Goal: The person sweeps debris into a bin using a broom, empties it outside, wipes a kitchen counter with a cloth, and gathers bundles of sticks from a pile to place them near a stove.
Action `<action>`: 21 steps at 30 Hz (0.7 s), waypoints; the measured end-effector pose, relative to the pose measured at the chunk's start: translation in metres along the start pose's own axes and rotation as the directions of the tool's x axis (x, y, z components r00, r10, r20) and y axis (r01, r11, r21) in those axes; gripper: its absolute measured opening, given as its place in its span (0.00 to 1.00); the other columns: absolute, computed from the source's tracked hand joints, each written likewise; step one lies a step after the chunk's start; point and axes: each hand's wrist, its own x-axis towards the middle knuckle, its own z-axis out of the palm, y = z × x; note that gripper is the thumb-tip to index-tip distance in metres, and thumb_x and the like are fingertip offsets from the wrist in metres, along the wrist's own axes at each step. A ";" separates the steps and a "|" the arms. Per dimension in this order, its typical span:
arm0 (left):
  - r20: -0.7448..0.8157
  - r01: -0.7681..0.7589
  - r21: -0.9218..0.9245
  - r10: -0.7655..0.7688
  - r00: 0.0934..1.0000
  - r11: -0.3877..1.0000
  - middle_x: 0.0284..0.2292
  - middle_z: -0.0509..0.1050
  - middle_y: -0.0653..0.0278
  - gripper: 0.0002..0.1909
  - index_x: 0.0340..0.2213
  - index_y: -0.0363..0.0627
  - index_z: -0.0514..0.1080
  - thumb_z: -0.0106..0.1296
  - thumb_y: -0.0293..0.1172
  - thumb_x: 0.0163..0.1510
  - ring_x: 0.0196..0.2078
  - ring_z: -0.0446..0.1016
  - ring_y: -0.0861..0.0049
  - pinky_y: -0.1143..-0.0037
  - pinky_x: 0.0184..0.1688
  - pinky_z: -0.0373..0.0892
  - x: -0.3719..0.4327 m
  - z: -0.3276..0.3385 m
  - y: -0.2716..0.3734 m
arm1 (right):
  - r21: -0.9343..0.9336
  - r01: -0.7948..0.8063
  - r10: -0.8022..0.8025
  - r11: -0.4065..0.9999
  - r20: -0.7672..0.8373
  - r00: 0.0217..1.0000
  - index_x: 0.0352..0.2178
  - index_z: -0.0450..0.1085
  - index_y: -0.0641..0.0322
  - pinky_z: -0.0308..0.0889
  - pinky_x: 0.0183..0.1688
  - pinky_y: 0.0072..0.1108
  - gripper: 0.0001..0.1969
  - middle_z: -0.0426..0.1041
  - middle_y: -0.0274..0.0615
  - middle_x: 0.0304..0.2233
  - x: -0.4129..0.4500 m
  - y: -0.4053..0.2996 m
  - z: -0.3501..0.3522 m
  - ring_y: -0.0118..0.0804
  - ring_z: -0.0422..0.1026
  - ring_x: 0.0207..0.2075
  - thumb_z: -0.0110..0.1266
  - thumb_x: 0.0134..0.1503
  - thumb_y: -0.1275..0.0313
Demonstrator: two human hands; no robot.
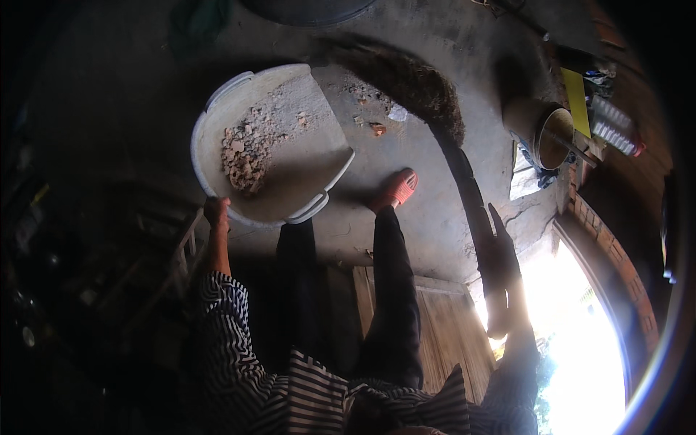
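My left hand (217, 212) grips the rim of a pale plastic basin (304, 182) whose far right side is cut or broken away. Grey dust and small rubble (247, 149) lie inside it, heaped towards the left wall. In my right hand (503, 244), dark against the bright doorway, is the handle of a broom (462, 174), with one finger stretched along it. The broom's dark bristle head (418, 89) rests on the floor to the right of the basin's open side. Loose debris (361, 98) and a reddish fragment (377, 129) lie between basin and bristles.
My foot in a red slipper (401, 187) stands on the concrete floor (353, 239). A bucket (552, 138) with a stick in it stands at right, near a plastic bottle (614, 128). Wooden boards (446, 331) lie by the bright doorway (576, 337). A large round vessel (310, 11) is at the top.
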 end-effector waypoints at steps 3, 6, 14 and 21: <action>-0.010 0.010 -0.003 -0.010 1.000 1.000 0.17 0.65 0.61 0.13 0.18 0.36 0.62 0.52 0.28 0.26 0.14 0.64 0.73 0.75 0.10 0.60 -0.010 0.000 0.000 | 0.287 -0.077 0.110 0.955 -0.101 0.989 0.48 0.56 0.50 0.55 0.12 0.15 0.19 0.60 0.34 0.12 -0.002 0.023 0.025 0.23 0.57 0.10 0.38 0.53 0.69; 0.009 0.029 -0.066 -0.029 1.000 0.997 0.17 0.65 0.61 0.12 0.16 0.36 0.62 0.52 0.29 0.26 0.15 0.64 0.72 0.75 0.11 0.60 -0.004 0.016 0.005 | 0.555 -0.197 0.223 0.808 0.022 0.975 0.43 0.60 0.53 0.58 0.12 0.18 0.16 0.62 0.35 0.14 0.000 0.044 0.034 0.26 0.61 0.11 0.39 0.53 0.65; -0.018 -0.102 0.122 0.105 0.994 0.987 0.19 0.66 0.59 0.10 0.16 0.35 0.64 0.51 0.28 0.28 0.23 0.66 0.71 0.70 0.28 0.65 0.030 -0.003 -0.030 | 0.880 -0.242 -0.037 0.408 0.281 0.959 0.47 0.54 0.53 0.60 0.12 0.16 0.18 0.63 0.36 0.16 -0.006 0.040 0.108 0.26 0.62 0.12 0.39 0.52 0.67; -0.010 -0.206 0.036 0.206 0.978 0.978 0.24 0.68 0.55 0.10 0.22 0.37 0.65 0.49 0.31 0.36 0.28 0.67 0.65 0.68 0.32 0.62 0.013 -0.007 -0.007 | 0.812 -0.242 0.143 0.531 0.196 0.970 0.48 0.52 0.52 0.60 0.12 0.15 0.20 0.62 0.35 0.17 -0.041 0.084 0.084 0.25 0.62 0.12 0.40 0.52 0.68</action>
